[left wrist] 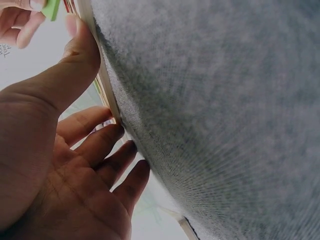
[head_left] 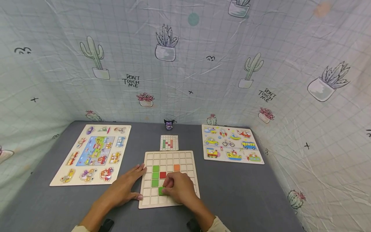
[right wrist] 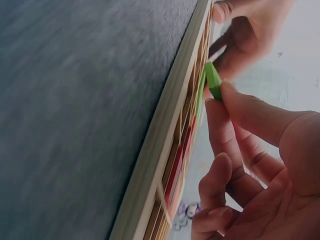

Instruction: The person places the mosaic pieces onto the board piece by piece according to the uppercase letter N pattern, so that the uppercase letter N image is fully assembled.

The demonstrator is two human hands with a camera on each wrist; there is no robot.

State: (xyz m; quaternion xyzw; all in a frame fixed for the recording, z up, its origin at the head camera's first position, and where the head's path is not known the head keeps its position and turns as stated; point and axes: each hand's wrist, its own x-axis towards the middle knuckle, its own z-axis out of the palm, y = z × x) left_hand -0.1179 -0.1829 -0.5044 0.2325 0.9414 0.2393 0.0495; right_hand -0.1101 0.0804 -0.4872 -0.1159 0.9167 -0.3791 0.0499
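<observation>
A wooden grid board (head_left: 147, 192) lies flat on the table in front of me. Between thumb and fingertips, my right hand (head_left: 181, 188) pinches a green tile (right wrist: 213, 81), tilted at the lower middle of the grid. My left hand (head_left: 124, 187) rests at the board's left edge, its fingers extended and thumb spread, touching the rim. Three green tiles (head_left: 155, 175) stand in a column left of centre. Beside them sits a red tile (head_left: 163, 175), and an orange tile (head_left: 176, 167) is farther right. My right hand hides the grid squares beneath it.
Behind the board lies a small pattern card (head_left: 169, 137) with coloured squares. A vehicle puzzle board (head_left: 72, 161) is at the left, another vehicle puzzle (head_left: 215, 127) at the right. A small dark figurine (head_left: 169, 124) stands at the back, before a printed cloth (head_left: 185, 74).
</observation>
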